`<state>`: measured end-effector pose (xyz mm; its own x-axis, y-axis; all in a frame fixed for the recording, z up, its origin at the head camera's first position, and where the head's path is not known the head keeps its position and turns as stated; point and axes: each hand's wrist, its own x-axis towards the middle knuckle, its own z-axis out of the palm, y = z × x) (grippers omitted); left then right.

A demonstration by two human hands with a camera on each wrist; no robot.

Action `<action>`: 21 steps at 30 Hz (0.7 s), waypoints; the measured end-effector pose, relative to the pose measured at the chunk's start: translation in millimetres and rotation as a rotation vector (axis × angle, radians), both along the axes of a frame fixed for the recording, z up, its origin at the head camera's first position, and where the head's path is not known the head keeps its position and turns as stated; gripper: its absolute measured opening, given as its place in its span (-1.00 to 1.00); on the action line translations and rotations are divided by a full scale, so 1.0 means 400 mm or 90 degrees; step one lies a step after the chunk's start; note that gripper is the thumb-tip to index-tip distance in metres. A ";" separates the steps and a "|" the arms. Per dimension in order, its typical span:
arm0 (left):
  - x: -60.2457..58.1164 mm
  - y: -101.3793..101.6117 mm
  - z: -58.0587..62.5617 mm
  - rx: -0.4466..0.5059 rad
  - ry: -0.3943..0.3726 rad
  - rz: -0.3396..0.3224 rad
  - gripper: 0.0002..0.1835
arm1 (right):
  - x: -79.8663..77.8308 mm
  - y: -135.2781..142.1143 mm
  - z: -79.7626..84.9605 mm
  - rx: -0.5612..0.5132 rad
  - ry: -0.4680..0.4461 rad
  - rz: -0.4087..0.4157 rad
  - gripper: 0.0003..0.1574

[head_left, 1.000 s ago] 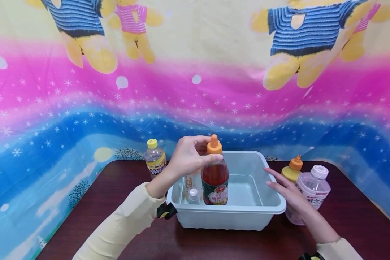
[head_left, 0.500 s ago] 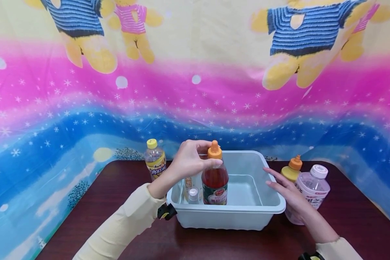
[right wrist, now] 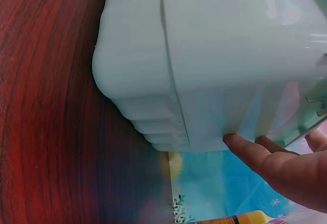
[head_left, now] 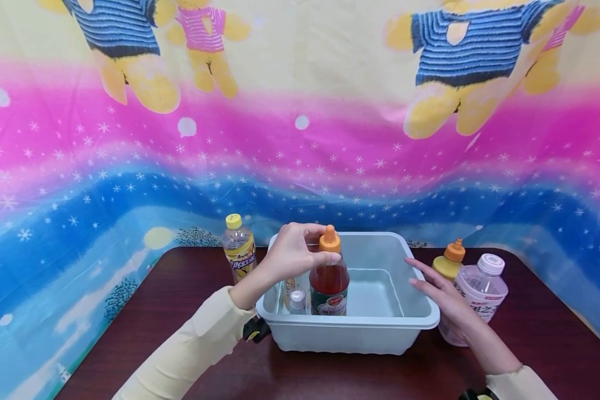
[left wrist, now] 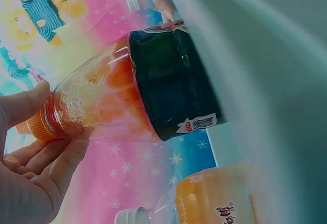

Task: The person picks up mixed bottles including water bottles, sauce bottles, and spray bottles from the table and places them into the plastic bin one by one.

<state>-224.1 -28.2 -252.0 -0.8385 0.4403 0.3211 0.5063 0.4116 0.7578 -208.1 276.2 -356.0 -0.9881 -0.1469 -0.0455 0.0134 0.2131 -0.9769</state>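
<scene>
My left hand (head_left: 296, 251) pinches the neck of a ketchup bottle (head_left: 330, 283) just under its orange nozzle cap. The bottle stands upright, its lower part inside a pale grey-green plastic basin (head_left: 352, 335); the front wall hides its base. In the left wrist view, thumb and fingers wrap the neck of the ketchup bottle (left wrist: 122, 88). To its left in the basin is a clear bottle with a white cap and orange label (left wrist: 219, 196). My right hand (head_left: 445, 294) touches the basin's right side, fingers extended; the right wrist view shows fingertips on the outer wall.
A drink bottle with a yellow cap (head_left: 240, 255) stands left of the basin on the dark wood table (head_left: 180, 311). Right of it are a yellow squeeze bottle (head_left: 447, 266) and a large clear bottle with a white cap (head_left: 490, 289). A printed curtain hangs behind.
My left hand has lowered the ketchup bottle deeper into the basin, so less of its label shows above the front rim. My right hand has stayed in place.
</scene>
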 end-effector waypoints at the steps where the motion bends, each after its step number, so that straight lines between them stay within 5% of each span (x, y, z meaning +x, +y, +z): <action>1: -0.001 0.000 -0.002 -0.001 -0.001 0.001 -0.52 | 0.000 0.000 0.000 0.001 0.000 0.001 -0.26; 21: -0.002 -0.002 -0.031 -0.012 0.002 0.004 -0.51 | 0.001 0.000 0.002 0.002 -0.009 0.002 -0.26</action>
<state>-225.0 -29.1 -264.5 -0.8404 0.4411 0.3150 0.5058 0.4295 0.7481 -207.7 276.2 -355.4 -0.9869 -0.1499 -0.0592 0.0258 0.2161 -0.9760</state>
